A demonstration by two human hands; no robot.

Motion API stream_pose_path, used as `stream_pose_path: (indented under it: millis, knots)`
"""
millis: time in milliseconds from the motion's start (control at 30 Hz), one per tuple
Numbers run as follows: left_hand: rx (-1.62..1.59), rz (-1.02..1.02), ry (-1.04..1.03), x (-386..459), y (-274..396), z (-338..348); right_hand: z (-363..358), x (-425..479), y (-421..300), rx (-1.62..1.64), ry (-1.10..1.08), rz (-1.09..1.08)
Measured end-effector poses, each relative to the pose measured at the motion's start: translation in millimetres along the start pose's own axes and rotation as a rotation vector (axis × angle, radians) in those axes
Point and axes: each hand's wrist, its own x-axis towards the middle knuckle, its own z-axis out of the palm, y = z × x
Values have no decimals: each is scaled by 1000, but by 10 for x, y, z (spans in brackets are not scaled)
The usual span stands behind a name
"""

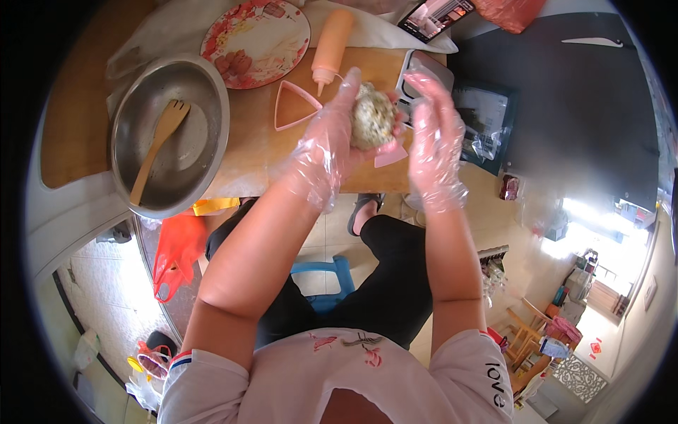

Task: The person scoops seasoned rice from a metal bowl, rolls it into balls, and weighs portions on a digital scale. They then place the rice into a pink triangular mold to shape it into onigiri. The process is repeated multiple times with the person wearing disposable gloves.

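Observation:
A rounded lump of seasoned rice [372, 116] rests in my left hand [336, 127], which wears a clear plastic glove. Beside it on the right, my right hand [435, 132], gloved the same way, is raised with its palm towards the lump and a gap between them. Left of the lump, a pink triangular mold frame [296, 106] lies on the wooden table [243, 159]. A pink flat piece [391, 157] shows just below the lump. Beyond my left hand lies a squeeze bottle of orange sauce [332, 45], its nozzle towards me.
At left, a steel bowl [119, 124] holds a wooden fork [153, 148]. A floral plate [257, 42] lies behind. A kitchen scale [431, 69] is partly hidden by my right hand. A phone [435, 18] stands at the back; a white knife [592, 41] lies on the dark surface at right.

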Motion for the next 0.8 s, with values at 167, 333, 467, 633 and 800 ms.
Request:
stream_pose_path:
  millis: [167, 333, 467, 633, 800]
  knots:
    - [47, -32, 119, -31, -168, 151, 121, -57, -73, -397, -51, -295]
    - [-54, -124, 48, 55, -266, 35, 171, -119, -40, -336, -96, -282]
    - [-180, -132, 4, 74, -315, -18, 268, -125, 68, -283, -62, -337]
    - [-100, -109, 24, 72, -332, -58, 319, -153, 112, -234, 4, -397]
    - [-31, -94, 158, 55, -331, -37, 371, -203, 192, -192, 103, -454]
